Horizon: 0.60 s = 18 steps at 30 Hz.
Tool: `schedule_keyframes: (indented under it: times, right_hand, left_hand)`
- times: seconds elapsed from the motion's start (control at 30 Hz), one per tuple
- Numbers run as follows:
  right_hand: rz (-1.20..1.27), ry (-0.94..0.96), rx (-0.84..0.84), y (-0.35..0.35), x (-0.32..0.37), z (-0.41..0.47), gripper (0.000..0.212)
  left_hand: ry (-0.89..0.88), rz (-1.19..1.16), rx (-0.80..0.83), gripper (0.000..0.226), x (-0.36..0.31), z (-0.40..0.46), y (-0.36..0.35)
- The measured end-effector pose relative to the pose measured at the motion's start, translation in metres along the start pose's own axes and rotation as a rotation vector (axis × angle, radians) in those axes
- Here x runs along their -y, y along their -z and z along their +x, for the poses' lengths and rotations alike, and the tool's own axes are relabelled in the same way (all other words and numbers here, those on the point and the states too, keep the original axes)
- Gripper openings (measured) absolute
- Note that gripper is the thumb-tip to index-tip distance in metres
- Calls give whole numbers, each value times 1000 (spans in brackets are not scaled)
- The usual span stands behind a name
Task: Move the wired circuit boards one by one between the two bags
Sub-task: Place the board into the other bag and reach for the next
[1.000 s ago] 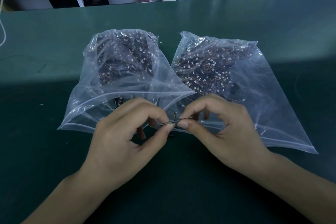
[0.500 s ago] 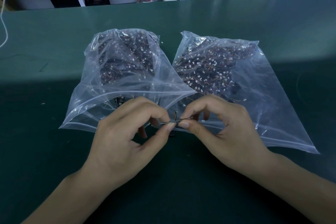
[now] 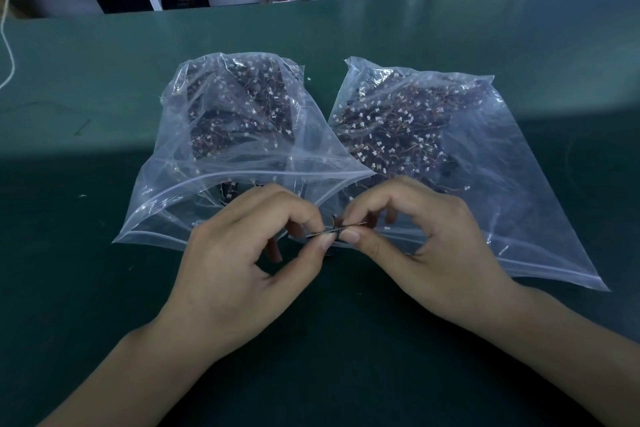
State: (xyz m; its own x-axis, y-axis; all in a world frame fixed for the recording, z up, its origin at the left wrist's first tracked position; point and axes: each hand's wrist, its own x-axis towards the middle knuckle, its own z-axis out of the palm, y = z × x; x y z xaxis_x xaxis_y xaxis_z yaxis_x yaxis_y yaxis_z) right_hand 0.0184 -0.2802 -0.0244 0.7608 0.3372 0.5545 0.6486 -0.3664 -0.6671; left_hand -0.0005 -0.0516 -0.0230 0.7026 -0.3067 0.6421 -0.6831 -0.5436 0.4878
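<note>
wired circuit board [image 3: 334,229] pinched between our left hand [image 3: 242,263] and right hand [image 3: 426,246], just above the desk [image 3: 104,288] in front of both bags' mouths; the thin wires could snag or slip loose if we tug unevenly.

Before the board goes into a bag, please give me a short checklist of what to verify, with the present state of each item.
1. Board held firmly: ok, left hand and right hand both pinch the circuit board.
2. Only one board held: cannot tell, seen edge-on.
3. Wires free of other boards: cannot tell.
4. Left bag mouth open: ok, it gapes toward the hands.
5. Right bag mouth open: cannot tell.
6. Both bags resting on the table: ok.
</note>
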Motion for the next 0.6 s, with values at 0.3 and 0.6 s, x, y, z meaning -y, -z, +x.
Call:
schedule_keyframes:
  times: [0.3, 0.6]
  right_hand:
    - [-408, 28, 98, 10, -10, 4, 27]
    - [-349, -12, -28, 12, -2, 3, 18]
  left_hand:
    - [82, -18, -92, 1, 3, 2, 2]
    - [21, 41, 43, 10, 6, 1, -1]
